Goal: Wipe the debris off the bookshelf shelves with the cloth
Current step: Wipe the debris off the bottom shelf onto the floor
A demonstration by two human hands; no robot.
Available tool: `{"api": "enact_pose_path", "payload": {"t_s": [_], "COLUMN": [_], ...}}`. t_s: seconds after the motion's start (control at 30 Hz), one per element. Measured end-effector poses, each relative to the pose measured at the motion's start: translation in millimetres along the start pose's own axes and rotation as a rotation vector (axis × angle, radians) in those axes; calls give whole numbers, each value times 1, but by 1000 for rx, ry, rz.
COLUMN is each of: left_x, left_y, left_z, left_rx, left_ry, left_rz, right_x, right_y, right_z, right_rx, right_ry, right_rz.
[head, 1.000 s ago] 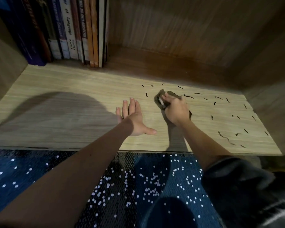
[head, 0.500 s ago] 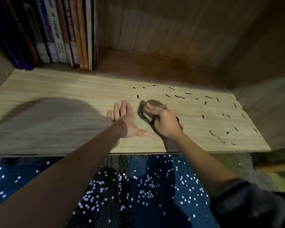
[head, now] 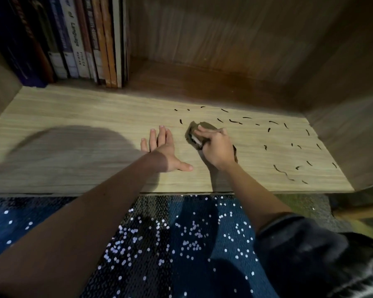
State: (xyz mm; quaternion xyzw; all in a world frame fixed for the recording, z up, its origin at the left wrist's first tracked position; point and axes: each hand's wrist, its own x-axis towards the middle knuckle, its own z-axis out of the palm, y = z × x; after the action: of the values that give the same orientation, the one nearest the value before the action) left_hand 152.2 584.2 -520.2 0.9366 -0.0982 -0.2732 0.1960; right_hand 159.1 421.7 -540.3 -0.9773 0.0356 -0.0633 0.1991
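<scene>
A light wooden shelf [head: 95,117] fills the middle of the view. My right hand [head: 215,147] grips a bunched dark brown cloth [head: 195,134] and presses it on the shelf near the centre. Several small dark strips of debris [head: 267,130] lie scattered to the right of the cloth, out to the right wall, with a longer wavy strip [head: 281,172] near the front edge. My left hand [head: 166,150] rests flat on the shelf just left of the cloth, fingers straight and thumb spread.
A row of upright books [head: 78,39] stands at the back left. Dark wooden walls close the shelf at the back and right side [head: 349,125]. Below the front edge lies blue fabric with white dots [head: 181,244].
My right hand slid the cloth toward the front of the shelf, then back out toward the debris. My left hand stayed flat in place. The view shifted slightly.
</scene>
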Motion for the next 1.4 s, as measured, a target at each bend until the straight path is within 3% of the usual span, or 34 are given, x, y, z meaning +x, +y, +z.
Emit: {"api": "enact_pose_path", "payload": {"t_s": [0.2, 0.33, 0.5, 0.63, 0.77, 0.87, 1.0, 1.13, 1.3, 1.4], "left_x": [0, 1, 2, 3, 6, 12, 22, 29, 36, 36], "left_y": [1, 1, 2, -1, -2, -9, -16, -19, -23, -24], "left_z": [-1, 1, 2, -12, -39, -40, -32, -25, -23, -22], "left_rx": [-5, -4, -8, -32, -80, -8, -18, 62, -49, -26], "left_ry": [-3, 3, 1, -66, 4, 161, 86, 15, -21, -30], "left_rz": [4, -5, -9, 5, 2, -5, -26, -28, 6, 12], "right_x": [-20, -5, -26, -8, -30, -14, 10, 29, 10, 30], "right_y": [10, 10, 6, -8, -11, 6, -10, -32, -26, 11], "right_z": [-9, -11, -8, -8, -3, -16, -9, 7, 16, 4], "right_rx": [-69, -119, -67, -136, -59, -77, -139, -103, 5, -18], "right_ry": [-70, 5, -34, -22, -88, -59, -67, -43, -73, -1], "right_rz": [-150, 77, -79, 70, -112, 55, 143, 56, -301, -172]}}
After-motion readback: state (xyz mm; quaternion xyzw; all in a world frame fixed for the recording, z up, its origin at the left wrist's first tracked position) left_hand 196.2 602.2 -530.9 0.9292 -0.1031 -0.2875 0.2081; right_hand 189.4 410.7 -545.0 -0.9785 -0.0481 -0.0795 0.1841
